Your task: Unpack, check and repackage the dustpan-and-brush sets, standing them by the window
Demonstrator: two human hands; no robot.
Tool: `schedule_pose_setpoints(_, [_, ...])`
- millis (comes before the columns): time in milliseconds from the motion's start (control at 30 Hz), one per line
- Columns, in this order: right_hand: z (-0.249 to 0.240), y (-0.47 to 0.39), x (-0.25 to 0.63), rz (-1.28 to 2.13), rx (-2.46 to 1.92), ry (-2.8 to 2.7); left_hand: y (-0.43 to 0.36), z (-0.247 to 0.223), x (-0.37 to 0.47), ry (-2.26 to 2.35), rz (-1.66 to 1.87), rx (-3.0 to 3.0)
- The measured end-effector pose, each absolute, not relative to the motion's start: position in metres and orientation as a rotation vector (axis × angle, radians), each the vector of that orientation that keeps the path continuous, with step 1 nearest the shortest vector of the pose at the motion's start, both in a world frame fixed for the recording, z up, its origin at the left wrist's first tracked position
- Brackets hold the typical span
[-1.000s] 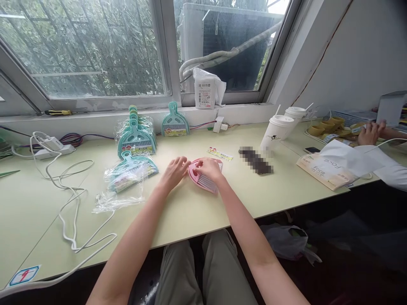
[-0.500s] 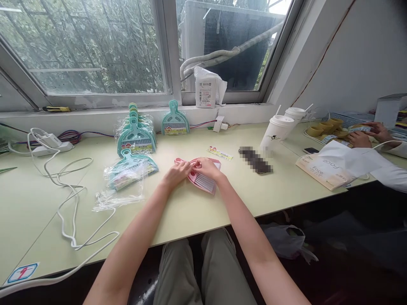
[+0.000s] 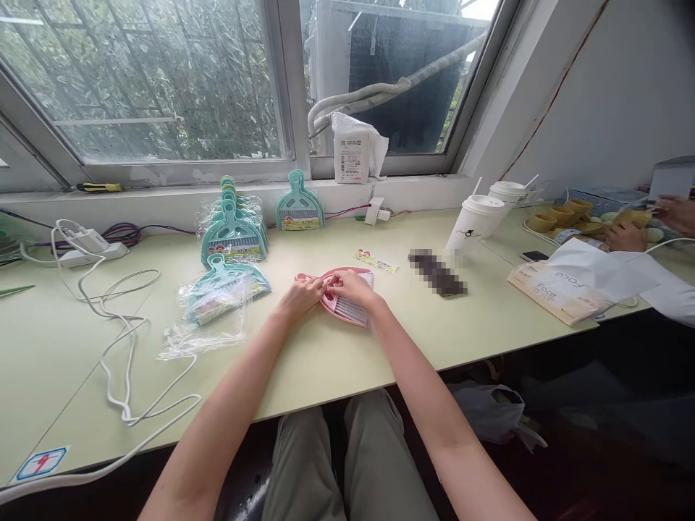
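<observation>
A pink dustpan and brush set [image 3: 350,310] with pale bristles lies on the table in front of me, its handle end pointing left. My left hand [image 3: 305,295] is closed on the handle end. My right hand [image 3: 349,286] is closed on the set near the base of the handle, its fingertips close to those of the left. Just behind the set lies a printed label card [image 3: 376,261]. To the left, a teal dustpan set [image 3: 231,286] lies by crumpled clear plastic bags [image 3: 209,325].
Wrapped teal sets [image 3: 233,235] and another stack [image 3: 298,206] stand by the window. White cables [image 3: 127,340] run along the left. On the right are white cups [image 3: 473,224], a pixelated dark object [image 3: 437,273], a tissue pack [image 3: 559,289] and another person's hands [image 3: 625,236].
The pink set has turned slightly between my hands, which have hardly moved. At the far right, the other person's hands have shifted and moved apart.
</observation>
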State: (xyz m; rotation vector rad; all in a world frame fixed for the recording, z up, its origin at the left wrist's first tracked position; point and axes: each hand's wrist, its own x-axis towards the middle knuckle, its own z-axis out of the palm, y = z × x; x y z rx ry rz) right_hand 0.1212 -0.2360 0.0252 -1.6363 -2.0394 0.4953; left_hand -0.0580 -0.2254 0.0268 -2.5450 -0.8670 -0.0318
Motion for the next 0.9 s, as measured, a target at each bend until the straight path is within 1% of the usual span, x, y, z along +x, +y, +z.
schedule_pose_setpoints(167, [0.024, -0.234, 0.122, 0.580, -1.581, -2.000, -0.223, 0.024, -0.057, -0.899, -0.066, -2.581])
schedule_pose_setpoints(333, [0.027, -0.234, 0.119, 0.637, -1.583, -2.001, -0.228, 0.022, -0.056, -0.917, -0.177, -2.591])
schedule_pose_setpoints(600, [0.032, -0.242, 0.121, 0.751, -1.473, -1.953, -0.235, 0.023, -0.051, -0.944, -0.180, -2.588])
schedule_pose_setpoints(700, [0.028, -0.241, 0.122, 0.727, -1.438, -1.950, -0.232, 0.020, -0.056, -0.944, -0.280, -2.587])
schedule_pose_setpoints(900, [0.020, -0.231, 0.121, 0.555, -1.265, -1.913, -0.220, 0.012, -0.065, -1.053, -0.599, -2.607])
